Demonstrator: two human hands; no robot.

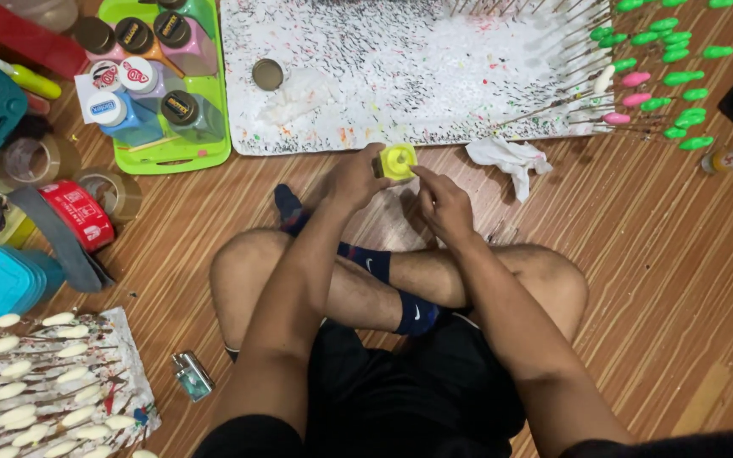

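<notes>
Small yellow plastic paint pot (398,161) gripped in curled left hand (355,176), right hand (444,202) pinching at its rim, above the wooden floor (655,254). Probably light, rigid, perhaps slick with paint; best held round the sides.

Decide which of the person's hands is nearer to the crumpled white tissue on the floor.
Right. The right hand sits just left of the tissue; the left hand, holding the yellow jar, lies farther left.

Person sitting at lower centre of the frame, wearing black shorts (400,382), dark navy socks (413,312) bearing small white logos, arms and legs showing bare, no sleeves
</notes>
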